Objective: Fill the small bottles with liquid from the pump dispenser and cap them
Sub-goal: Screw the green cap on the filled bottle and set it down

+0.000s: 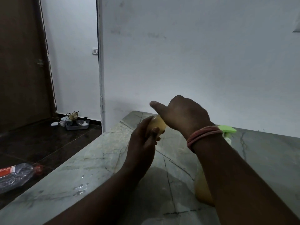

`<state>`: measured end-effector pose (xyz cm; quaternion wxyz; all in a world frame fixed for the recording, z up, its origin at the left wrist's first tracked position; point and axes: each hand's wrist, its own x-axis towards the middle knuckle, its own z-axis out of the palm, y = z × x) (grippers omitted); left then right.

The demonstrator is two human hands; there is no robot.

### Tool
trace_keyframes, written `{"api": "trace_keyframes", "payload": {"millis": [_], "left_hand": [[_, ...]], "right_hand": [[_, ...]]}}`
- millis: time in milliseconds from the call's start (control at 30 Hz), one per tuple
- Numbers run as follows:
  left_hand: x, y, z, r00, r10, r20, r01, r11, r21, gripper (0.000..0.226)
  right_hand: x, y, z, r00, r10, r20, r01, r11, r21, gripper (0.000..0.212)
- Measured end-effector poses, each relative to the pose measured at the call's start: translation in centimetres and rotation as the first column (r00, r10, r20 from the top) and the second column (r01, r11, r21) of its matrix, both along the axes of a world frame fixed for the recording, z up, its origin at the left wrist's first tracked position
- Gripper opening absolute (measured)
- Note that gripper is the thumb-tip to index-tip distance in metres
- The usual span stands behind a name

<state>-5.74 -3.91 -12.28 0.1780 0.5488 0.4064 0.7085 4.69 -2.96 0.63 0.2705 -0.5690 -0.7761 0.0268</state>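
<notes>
My left hand [142,143] grips a small clear bottle [158,125] holding yellowish liquid, raised above the stone counter [97,172] and tilted away from me. My right hand [181,114] is closed over the bottle's top end, thumb sticking out to the left; the cap is hidden under my fingers. The pump dispenser stands behind my right forearm: its green pump head [228,129] shows past my wrist, and its yellow-filled body [203,187] shows below the arm.
Water drops [80,189] lie on the counter near its left edge. On the dark floor to the left lie a plastic bottle with a red label [16,176] and a grey tray with small items [78,125]. A white wall rises behind the counter.
</notes>
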Motion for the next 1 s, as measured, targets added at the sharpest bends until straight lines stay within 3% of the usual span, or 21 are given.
{"api": "trace_keyframes", "payload": {"millis": [67, 233, 367, 533, 633, 767, 933, 1000], "left_hand": [[-0.2, -0.1, 0.0, 0.984, -0.097, 0.147, 0.104, 0.994, -0.040, 0.019], [-0.5, -0.4, 0.6, 0.807, -0.347, 0.478, 0.424, 0.904, -0.060, 0.028], [-0.5, -0.8, 0.7, 0.688, -0.434, 0.582, 0.580, 0.810, -0.082, 0.029], [-0.6, -0.4, 0.6, 0.710, -0.421, 0.564, 0.538, 0.842, -0.049, 0.025], [-0.6, 0.3, 0.3, 0.826, -0.300, 0.477, 0.384, 0.919, -0.086, 0.024], [-0.2, 0.7, 0.0, 0.955, -0.162, 0.248, 0.192, 0.976, -0.101, 0.037], [0.3, 0.9, -0.5, 0.998, -0.056, 0.043, 0.065, 0.964, -0.259, 0.028], [0.1, 0.9, -0.6, 0.999, 0.012, 0.034, -0.001, 0.955, -0.296, 0.031]], "right_hand": [[0.0, 0.0, 0.3, 0.996, 0.079, 0.029, -0.076, 0.994, -0.081, 0.064], [0.8, 0.2, 1.6, 0.928, 0.366, 0.068, -0.358, 0.927, -0.115, 0.027], [0.4, 0.8, 0.8, 0.935, 0.354, 0.022, -0.351, 0.932, -0.085, 0.012], [-0.6, 0.4, 0.6, 0.965, 0.260, -0.030, -0.261, 0.965, -0.022, 0.022], [-1.2, 0.4, 0.0, 0.971, 0.187, -0.146, -0.195, 0.980, -0.042, 0.026], [-1.6, 0.4, -0.5, 0.971, 0.138, -0.196, -0.147, 0.989, -0.031, 0.019], [-1.6, 0.8, -1.6, 0.997, 0.072, -0.020, -0.074, 0.993, -0.096, 0.012], [-1.7, 1.1, -2.1, 0.997, 0.048, 0.053, -0.042, 0.993, -0.108, 0.007]]}}
